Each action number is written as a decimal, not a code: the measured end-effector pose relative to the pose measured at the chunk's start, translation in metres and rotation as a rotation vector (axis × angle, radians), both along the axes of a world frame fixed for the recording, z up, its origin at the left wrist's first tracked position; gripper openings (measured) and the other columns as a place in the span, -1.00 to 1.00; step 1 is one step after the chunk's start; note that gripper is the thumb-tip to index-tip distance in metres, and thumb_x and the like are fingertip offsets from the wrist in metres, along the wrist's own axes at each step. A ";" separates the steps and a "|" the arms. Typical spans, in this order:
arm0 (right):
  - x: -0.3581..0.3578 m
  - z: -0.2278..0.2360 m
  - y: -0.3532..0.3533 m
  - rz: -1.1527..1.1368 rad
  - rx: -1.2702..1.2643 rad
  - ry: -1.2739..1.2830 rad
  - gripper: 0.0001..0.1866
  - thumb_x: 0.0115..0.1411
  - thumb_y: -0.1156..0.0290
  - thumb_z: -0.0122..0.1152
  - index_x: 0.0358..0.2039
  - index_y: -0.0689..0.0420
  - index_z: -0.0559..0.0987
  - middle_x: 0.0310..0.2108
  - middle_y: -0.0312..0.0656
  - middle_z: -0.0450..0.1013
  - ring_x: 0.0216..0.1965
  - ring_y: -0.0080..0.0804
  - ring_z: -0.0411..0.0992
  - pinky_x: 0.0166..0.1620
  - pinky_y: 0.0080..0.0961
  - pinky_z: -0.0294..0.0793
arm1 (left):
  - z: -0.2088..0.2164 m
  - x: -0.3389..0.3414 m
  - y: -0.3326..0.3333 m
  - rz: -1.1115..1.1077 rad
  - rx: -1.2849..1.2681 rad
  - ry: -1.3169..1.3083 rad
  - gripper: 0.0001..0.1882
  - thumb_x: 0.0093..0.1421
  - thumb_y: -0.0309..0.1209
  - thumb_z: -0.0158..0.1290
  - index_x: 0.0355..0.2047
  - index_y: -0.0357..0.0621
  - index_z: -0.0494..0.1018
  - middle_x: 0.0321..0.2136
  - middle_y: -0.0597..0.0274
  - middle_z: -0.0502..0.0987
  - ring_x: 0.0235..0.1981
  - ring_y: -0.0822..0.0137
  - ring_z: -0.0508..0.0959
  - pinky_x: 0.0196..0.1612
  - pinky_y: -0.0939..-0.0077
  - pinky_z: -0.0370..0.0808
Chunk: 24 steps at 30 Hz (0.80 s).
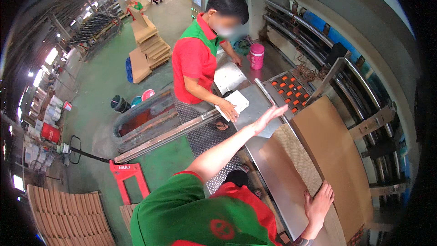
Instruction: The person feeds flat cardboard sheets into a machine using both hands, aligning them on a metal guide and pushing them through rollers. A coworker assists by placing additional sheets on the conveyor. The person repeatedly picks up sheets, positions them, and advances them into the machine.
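Observation:
A stack of brown corrugated cardboard sheets lies on the metal table, its fluted edge facing me. Beside the far end of that stack, my left hand is open, fingers stretched out and nothing in it. Lower right, my right hand grips the stack's near edge, its fingertips curled over the top and thumb on the fluted side. A wide flat cardboard sheet extends to the right of the stack, toward the machine rollers.
Across the table a co-worker rests a hand on a white plate. A pink canister stands by orange rollers. Machine bars line the right. A red pallet jack and cardboard stacks are on the left floor.

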State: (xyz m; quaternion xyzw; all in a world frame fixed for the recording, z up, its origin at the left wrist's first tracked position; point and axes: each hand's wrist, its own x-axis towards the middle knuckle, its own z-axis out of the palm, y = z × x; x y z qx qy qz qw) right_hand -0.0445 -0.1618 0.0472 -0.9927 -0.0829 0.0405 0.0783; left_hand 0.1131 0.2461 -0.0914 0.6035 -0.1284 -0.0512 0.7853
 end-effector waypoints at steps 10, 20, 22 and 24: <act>0.006 -0.015 0.007 -0.052 -0.017 -0.174 0.10 0.00 0.01 0.73 0.44 0.25 0.37 0.28 0.07 0.47 0.41 0.09 0.37 0.52 0.07 0.21 | -0.016 0.018 -0.044 -0.175 -0.124 0.056 0.04 0.54 0.47 -0.65 0.72 -0.04 -0.23 0.74 0.26 -0.29 0.73 0.25 -0.33 0.71 0.13 -0.46; 0.013 -0.011 0.013 -0.114 -0.048 -0.167 0.00 -0.06 0.02 0.75 0.33 0.17 0.50 0.17 0.01 0.54 0.31 0.08 0.45 0.45 0.05 0.31 | -0.014 0.021 -0.051 -0.146 -0.212 -0.099 -0.17 0.69 0.10 -0.55 0.50 -0.31 0.38 0.49 -0.01 0.45 0.56 0.16 0.33 0.65 0.19 0.10; 0.014 -0.011 0.012 -0.135 -0.080 -0.167 -0.02 -0.06 0.01 0.75 0.31 0.17 0.51 0.16 0.00 0.55 0.31 0.08 0.46 0.46 0.05 0.31 | -0.019 0.016 -0.053 -0.088 -0.222 -0.135 -0.16 0.68 0.12 -0.53 0.49 -0.32 0.39 0.47 -0.03 0.46 0.54 0.14 0.36 0.62 0.18 0.15; 0.014 -0.012 0.011 -0.159 -0.101 -0.149 -0.03 -0.06 -0.02 0.74 0.30 0.17 0.52 0.15 -0.02 0.55 0.30 0.08 0.46 0.46 0.05 0.31 | -0.020 0.006 -0.057 -0.159 -0.011 -0.280 -0.16 0.64 0.16 -0.43 0.36 -0.34 0.50 0.29 0.01 0.61 0.37 0.19 0.52 0.49 0.21 0.34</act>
